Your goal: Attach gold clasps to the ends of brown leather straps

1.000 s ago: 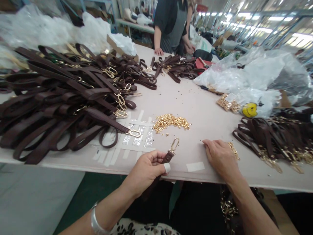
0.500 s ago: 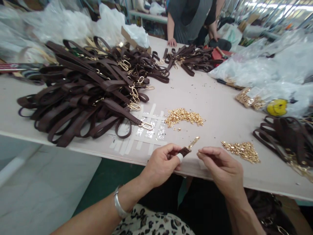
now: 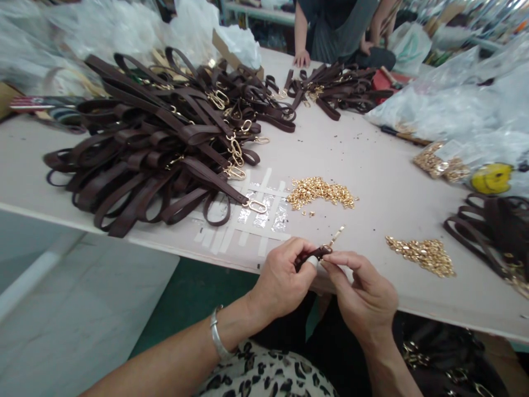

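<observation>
My left hand is closed around the end of a dark brown leather strap, with a wrap of white on one finger. From that strap end a gold metal clasp sticks up to the right. My right hand has thumb and forefinger pinched together against the strap end; whatever is between the tips is too small to make out. Beyond my hands lies a heap of small gold metal pieces on the table. A second heap of gold pieces lies to the right of my right hand.
A large pile of brown straps with gold rings covers the table's left side. More straps lie at the right edge. Plastic bags stand at the right. Across the table a person's hand rests on the top.
My right hand has moved left, from apart to touching the strap end in my left hand. The whole view has shifted slightly.
</observation>
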Demonstrator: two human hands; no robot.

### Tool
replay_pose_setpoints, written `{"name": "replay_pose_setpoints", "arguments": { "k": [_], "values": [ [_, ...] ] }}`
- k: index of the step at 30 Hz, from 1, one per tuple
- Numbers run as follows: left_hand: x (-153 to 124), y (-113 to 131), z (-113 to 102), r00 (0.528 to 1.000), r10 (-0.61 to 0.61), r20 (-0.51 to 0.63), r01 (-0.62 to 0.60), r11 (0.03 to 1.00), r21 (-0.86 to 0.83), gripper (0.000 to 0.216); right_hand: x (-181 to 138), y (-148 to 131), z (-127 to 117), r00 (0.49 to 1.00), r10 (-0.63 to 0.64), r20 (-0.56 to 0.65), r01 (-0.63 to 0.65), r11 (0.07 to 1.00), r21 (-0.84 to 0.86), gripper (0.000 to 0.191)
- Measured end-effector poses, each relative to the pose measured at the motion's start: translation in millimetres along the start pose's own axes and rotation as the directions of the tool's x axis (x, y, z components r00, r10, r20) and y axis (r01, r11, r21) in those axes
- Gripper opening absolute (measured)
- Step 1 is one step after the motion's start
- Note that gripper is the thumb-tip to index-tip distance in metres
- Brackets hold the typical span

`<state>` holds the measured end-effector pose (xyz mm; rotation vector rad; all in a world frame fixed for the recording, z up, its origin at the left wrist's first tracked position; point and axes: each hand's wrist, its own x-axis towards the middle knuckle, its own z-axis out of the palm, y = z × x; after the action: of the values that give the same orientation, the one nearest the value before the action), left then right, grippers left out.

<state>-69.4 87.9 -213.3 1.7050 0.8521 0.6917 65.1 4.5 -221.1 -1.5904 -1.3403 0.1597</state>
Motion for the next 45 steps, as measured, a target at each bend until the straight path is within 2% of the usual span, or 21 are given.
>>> {"name": "replay_pose_setpoints", "arguments": {
  "k": [4, 8, 11, 15, 19, 24, 26, 34, 38, 41, 43, 45],
  "values": [
    [-1, -1, 0, 1.0, 0.028, 0.005, -0.028, 1.0, 0.005, 0.021, 3, -2, 0, 0.987, -0.154, 0.039, 0.157, 0.981, -0.116, 0.018],
    [-1, -3, -1, 0.998, 0.057, 0.036, -0.058, 0.998, 0.022, 0.024, 3, -3, 0, 0.976, -0.214, 0.047, 0.219, 0.965, -0.144, 0.022],
    [0, -3, -2, 0.995, 0.085, 0.047, -0.087, 0.996, 0.033, 0.026, 1, -2, 3, 0.981, -0.194, 0.01, 0.193, 0.97, -0.151, 0.022],
    [0, -3, -3, 0.994, 0.102, 0.042, -0.104, 0.993, 0.046, 0.027, -5, 1, 9, 0.993, -0.099, -0.07, 0.092, 0.991, -0.097, 0.02],
    [1, -4, -2, 0.993, 0.105, 0.046, -0.107, 0.993, 0.047, 0.027, -7, 3, 11, 0.995, -0.038, -0.094, 0.029, 0.995, -0.097, 0.016],
    [4, -4, -1, 0.997, 0.039, 0.063, -0.04, 0.999, 0.019, 0.025, -1, 6, 8, 0.984, -0.172, -0.048, 0.169, 0.984, -0.062, 0.022],
    [4, -3, -1, 0.997, 0.02, 0.07, -0.02, 1.0, 0.002, 0.023, 1, 7, 8, 0.984, -0.174, -0.027, 0.174, 0.984, -0.033, 0.023],
    [-2, -4, 2, 0.994, 0.105, -0.005, -0.105, 0.993, 0.052, 0.025, -4, 2, 13, 0.998, 0.001, -0.067, 0.005, 0.996, 0.087, 0.018],
    [-4, -7, 4, 0.991, 0.127, -0.027, -0.126, 0.991, 0.049, 0.028, -7, 3, 20, 0.978, 0.141, -0.153, -0.111, 0.976, 0.188, 0.021],
    [-3, -6, 2, 0.99, 0.142, -0.017, -0.141, 0.989, 0.038, 0.028, -7, 1, 23, 0.94, 0.32, -0.123, -0.254, 0.891, 0.376, 0.032],
    [-2, -3, -2, 0.994, 0.108, 0.033, -0.109, 0.994, 0.019, 0.026, -4, -3, 22, 0.911, 0.413, -0.002, -0.356, 0.787, 0.504, 0.035],
    [0, -5, -7, 0.992, 0.037, 0.122, -0.04, 0.999, 0.019, 0.023, 1, -6, 18, 0.889, 0.449, 0.087, -0.413, 0.705, 0.577, 0.036]
  ]
}}
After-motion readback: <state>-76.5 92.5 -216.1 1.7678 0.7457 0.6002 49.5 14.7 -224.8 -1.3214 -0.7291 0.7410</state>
